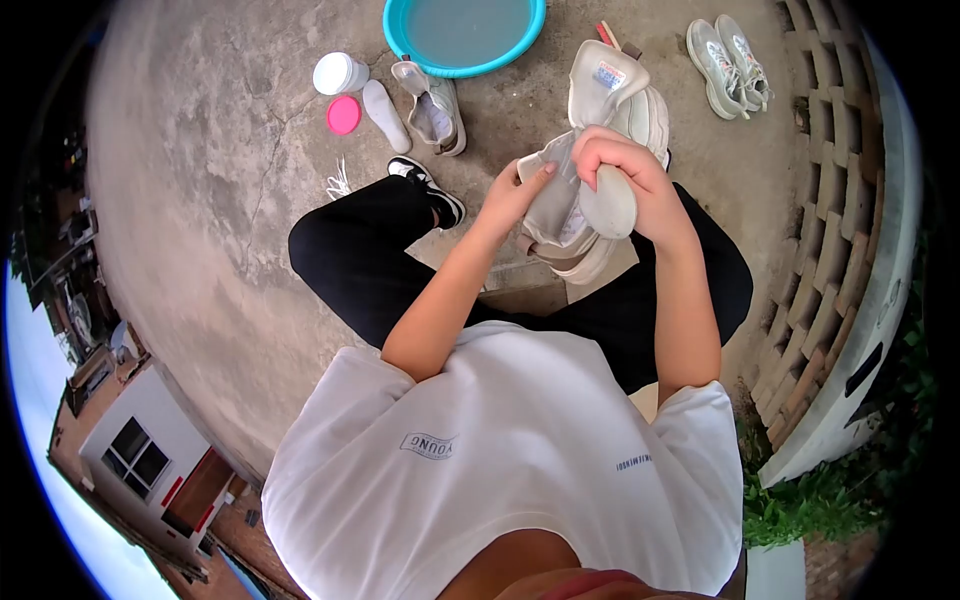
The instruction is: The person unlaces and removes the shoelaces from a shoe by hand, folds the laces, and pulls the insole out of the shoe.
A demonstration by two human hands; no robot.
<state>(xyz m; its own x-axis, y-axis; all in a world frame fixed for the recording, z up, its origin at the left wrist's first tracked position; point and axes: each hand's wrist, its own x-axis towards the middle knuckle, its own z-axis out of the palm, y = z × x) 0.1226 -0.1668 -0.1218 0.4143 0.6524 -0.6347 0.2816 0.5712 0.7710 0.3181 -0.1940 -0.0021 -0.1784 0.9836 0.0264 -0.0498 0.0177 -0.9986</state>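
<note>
Between my knees is an off-white shoe (pixel 565 262), its tongue (pixel 598 95) folded away from me and a small label showing on it. My left hand (pixel 515 195) grips the edge of the shoe's opening, thumb on top. My right hand (pixel 632 172) is closed around a pale insole (pixel 608 205), whose rounded end sticks out toward me over the shoe's side. The fingers hide the insole's other end, so I cannot tell how much lies inside the shoe.
Ahead stand a blue basin (pixel 462 72) of cloudy water, another off-white shoe (pixel 435 110), a loose insole (pixel 385 115), a white tub (pixel 340 74) and a pink lid (pixel 343 116). A pair of light sneakers (pixel 728 68) sits near the brick edging (pixel 835 220) at right.
</note>
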